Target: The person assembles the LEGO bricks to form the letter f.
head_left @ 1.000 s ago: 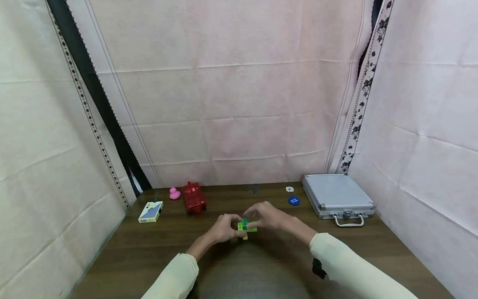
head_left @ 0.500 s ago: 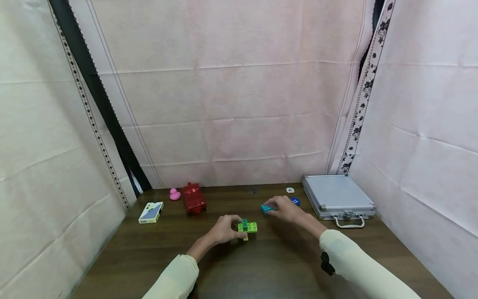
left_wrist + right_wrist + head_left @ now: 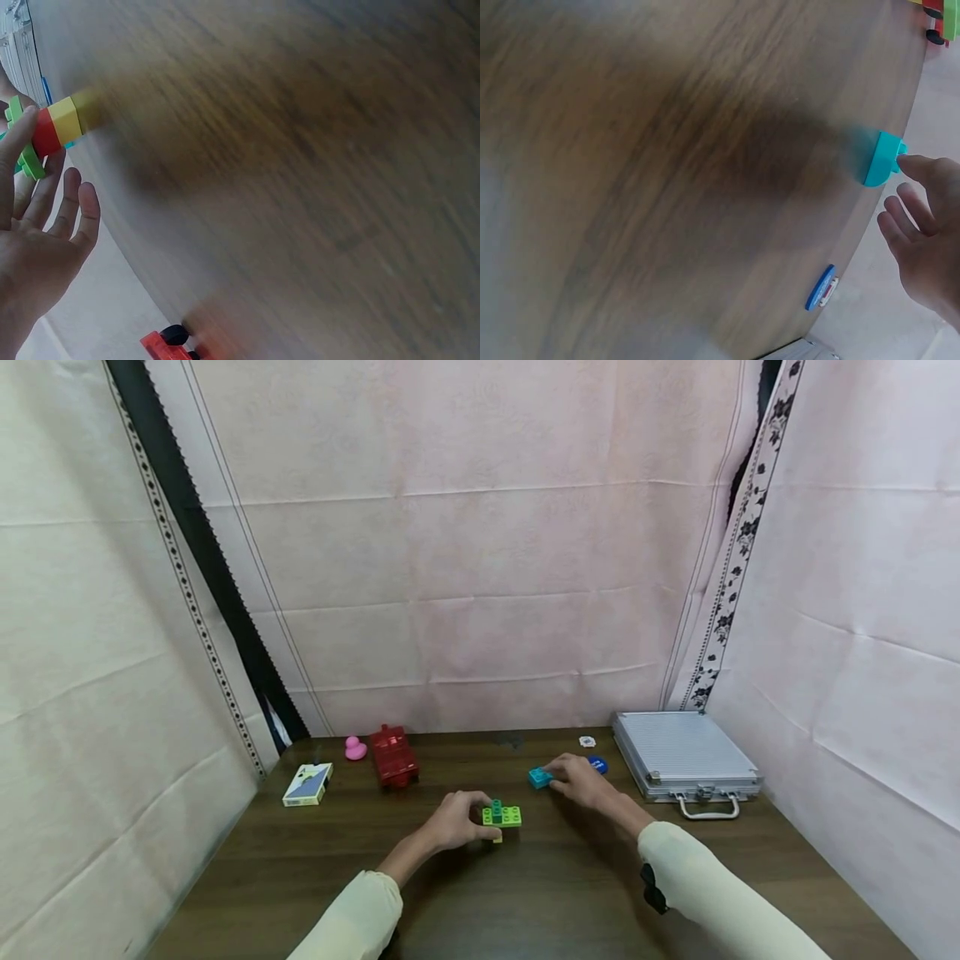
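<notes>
My left hand [image 3: 454, 822] pinches a stack of toy building bricks [image 3: 510, 817] between thumb and finger, near the table's middle. In the left wrist view a lime green brick [image 3: 31, 161], a red brick [image 3: 46, 133] and a yellow brick [image 3: 65, 118] are joined in it; a darker green brick [image 3: 497, 811] shows in the head view. To the right, my right hand [image 3: 582, 779] has its thumb and fingertips at the studded end of a turquoise brick [image 3: 883, 160] with a curved side. The brick is low at the tabletop; the index fingertip's contact is partly hidden.
A silver case [image 3: 686, 756] lies at the right, with a blue disc [image 3: 597, 764] and a small white piece [image 3: 587, 742] beside it. On the left are a red toy vehicle [image 3: 393, 756], a pink duck [image 3: 356, 748] and a card box [image 3: 307, 785]. Cloth walls surround the table.
My right hand has left the brick stack, moving right and away to the turquoise brick, now gripping its end. My left hand keeps holding the stack in nearly the same place.
</notes>
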{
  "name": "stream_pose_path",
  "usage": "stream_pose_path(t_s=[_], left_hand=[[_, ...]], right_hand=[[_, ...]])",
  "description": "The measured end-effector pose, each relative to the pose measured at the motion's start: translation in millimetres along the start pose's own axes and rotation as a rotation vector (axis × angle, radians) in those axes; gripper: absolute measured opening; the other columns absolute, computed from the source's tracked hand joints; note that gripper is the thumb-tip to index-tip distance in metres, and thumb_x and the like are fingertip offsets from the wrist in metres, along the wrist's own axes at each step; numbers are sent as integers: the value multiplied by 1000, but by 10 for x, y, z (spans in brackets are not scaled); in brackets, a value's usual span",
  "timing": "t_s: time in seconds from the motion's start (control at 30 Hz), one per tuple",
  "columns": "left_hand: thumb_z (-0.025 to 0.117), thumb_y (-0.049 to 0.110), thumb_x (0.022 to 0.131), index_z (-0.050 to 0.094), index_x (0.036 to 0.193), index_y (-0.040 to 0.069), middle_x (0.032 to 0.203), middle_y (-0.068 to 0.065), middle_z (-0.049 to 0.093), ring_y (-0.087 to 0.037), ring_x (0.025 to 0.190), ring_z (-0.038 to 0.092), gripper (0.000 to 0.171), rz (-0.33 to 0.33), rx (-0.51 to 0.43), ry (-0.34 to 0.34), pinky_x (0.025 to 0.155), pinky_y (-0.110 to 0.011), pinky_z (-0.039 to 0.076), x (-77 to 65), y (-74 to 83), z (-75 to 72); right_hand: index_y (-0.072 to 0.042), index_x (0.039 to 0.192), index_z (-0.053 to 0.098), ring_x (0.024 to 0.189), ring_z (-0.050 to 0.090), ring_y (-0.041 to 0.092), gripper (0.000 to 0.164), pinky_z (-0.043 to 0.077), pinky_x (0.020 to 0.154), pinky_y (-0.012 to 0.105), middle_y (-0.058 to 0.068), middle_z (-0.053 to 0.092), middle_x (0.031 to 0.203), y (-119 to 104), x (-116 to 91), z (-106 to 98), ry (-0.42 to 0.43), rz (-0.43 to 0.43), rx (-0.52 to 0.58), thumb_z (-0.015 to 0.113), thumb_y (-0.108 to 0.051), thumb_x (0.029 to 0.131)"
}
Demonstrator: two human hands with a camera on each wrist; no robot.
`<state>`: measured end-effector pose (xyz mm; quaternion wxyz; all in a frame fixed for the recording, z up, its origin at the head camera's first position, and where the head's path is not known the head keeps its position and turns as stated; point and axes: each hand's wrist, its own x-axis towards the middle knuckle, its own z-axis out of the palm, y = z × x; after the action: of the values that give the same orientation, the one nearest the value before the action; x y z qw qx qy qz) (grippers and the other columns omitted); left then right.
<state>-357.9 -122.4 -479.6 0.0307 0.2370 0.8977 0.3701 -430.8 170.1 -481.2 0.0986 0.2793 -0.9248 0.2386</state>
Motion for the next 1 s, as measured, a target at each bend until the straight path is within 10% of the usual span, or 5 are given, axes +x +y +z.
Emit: stream_pose_path(t_s=[0.67,1.0], left_hand=[[86,33,88,72,125,12,95,3,67,-14,81,59,44,-7,2,14,68,-29,51,-14,60,-48],[85,34,88,73,124,15,102,4,69,-23,93,64,42,5,-3,17,76,-34,53,-6,70,-80]], right_hand=[[-7,108,75,91,65,18,24,56,80,40,6,71,100,-46,-23,9,-27,39,-41,85,-6,86],[1,131,68,118,65,35,46,53,96,50,19,67,128,-2,-33,48,-9,-21,22,83,-14,90]])
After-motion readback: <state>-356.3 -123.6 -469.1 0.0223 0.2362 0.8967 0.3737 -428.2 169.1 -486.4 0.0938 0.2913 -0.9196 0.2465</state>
